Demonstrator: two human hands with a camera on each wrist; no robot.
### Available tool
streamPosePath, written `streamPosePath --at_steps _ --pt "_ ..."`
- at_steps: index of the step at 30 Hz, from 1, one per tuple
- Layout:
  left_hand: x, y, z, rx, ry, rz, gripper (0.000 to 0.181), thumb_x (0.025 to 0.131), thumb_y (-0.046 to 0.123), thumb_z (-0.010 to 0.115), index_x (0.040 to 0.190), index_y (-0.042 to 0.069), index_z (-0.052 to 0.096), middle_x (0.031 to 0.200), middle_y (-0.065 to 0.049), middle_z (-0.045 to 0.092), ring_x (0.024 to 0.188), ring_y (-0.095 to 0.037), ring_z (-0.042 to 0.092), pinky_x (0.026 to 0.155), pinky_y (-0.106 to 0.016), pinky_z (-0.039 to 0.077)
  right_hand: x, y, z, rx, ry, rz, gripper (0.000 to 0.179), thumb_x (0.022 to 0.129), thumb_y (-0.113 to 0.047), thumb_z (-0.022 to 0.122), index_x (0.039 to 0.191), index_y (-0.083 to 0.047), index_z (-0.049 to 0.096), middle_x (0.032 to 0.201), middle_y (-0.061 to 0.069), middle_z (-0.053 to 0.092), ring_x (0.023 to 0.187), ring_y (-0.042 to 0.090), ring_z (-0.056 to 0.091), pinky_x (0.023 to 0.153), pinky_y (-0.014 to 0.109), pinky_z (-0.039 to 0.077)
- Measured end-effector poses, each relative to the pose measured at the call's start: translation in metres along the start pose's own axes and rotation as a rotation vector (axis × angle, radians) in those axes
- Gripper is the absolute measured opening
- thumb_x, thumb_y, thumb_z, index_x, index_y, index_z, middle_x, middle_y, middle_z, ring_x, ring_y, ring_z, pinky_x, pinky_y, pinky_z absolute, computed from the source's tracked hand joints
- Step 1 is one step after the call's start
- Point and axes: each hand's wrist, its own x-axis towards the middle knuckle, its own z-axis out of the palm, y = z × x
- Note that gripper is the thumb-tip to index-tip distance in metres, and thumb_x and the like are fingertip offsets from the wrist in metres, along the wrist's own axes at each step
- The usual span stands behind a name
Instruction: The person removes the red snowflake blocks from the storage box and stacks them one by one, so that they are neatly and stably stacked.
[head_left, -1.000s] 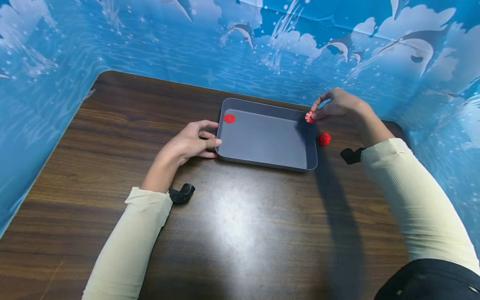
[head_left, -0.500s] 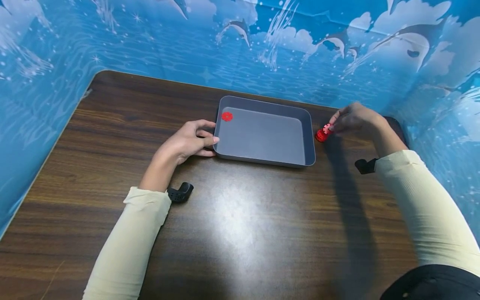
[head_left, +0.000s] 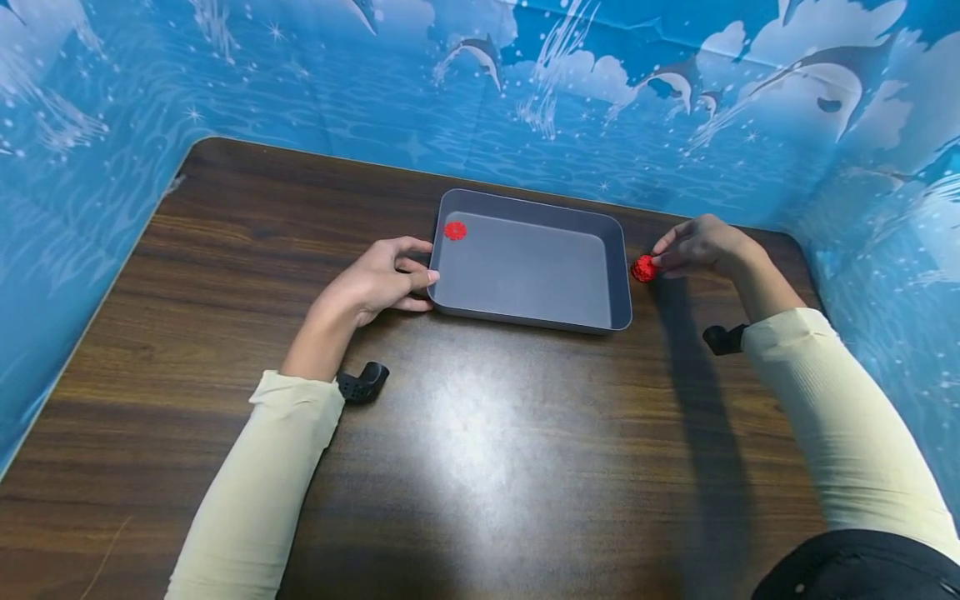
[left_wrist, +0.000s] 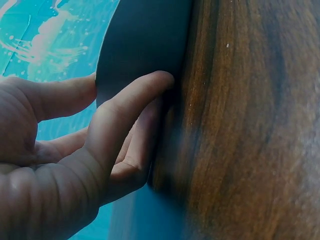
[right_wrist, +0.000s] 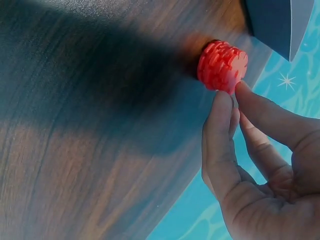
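A grey rectangular tray (head_left: 528,267) lies on the table, and one red notched plastic disc (head_left: 455,231) rests in its far left corner. My left hand (head_left: 386,279) holds the tray's left side, thumb at the rim and fingers against the outer wall; the left wrist view shows the fingers (left_wrist: 135,95) reaching down to its base. Just right of the tray stands a small stack of red notched discs (right_wrist: 220,65). There my right hand (head_left: 701,246) pinches the edge of the top disc between thumb and fingertips, close over the stack. The fingertips cover part of that disc.
The dark wood table (head_left: 480,467) has rounded far corners. A blue dolphin-print sheet (head_left: 300,83) hangs along its far and side edges. Each wrist wears a black strap mount, and a black rounded object (head_left: 862,567) shows at the bottom right.
From above the tray's right edge, my right hand has moved right and down to the stack, carrying a red disc. My left hand has stayed on the tray's left side.
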Motion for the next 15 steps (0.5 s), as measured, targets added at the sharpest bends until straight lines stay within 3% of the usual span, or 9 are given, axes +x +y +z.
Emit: streamPosePath --at_steps 10,15 --pt "0.0 0.0 0.0 -0.009 -0.005 0.0 0.062 0.112 0.011 0.056 0.169 0.011 0.031 0.149 -0.026 0.047 0.132 -0.039 0.064 0.104 -0.041 0.064 -0.007 -0.025 0.002 -0.052 0.054 -0.004 0.03 0.104 -0.018 0.074 0.128 -0.002 0.065 0.097 -0.004 0.074 0.088 0.01 0.073 0.08 0.031 0.067" --pt "0.001 0.0 0.0 -0.019 -0.006 -0.005 0.061 0.113 0.011 0.056 0.169 0.011 0.031 0.15 -0.026 0.046 0.132 -0.039 0.064 0.104 -0.041 0.064 -0.009 -0.054 0.008 -0.192 0.071 -0.05 0.032 0.103 -0.027 0.077 0.127 -0.007 0.071 0.093 -0.005 0.079 0.085 0.011 0.073 0.075 0.031 0.062"
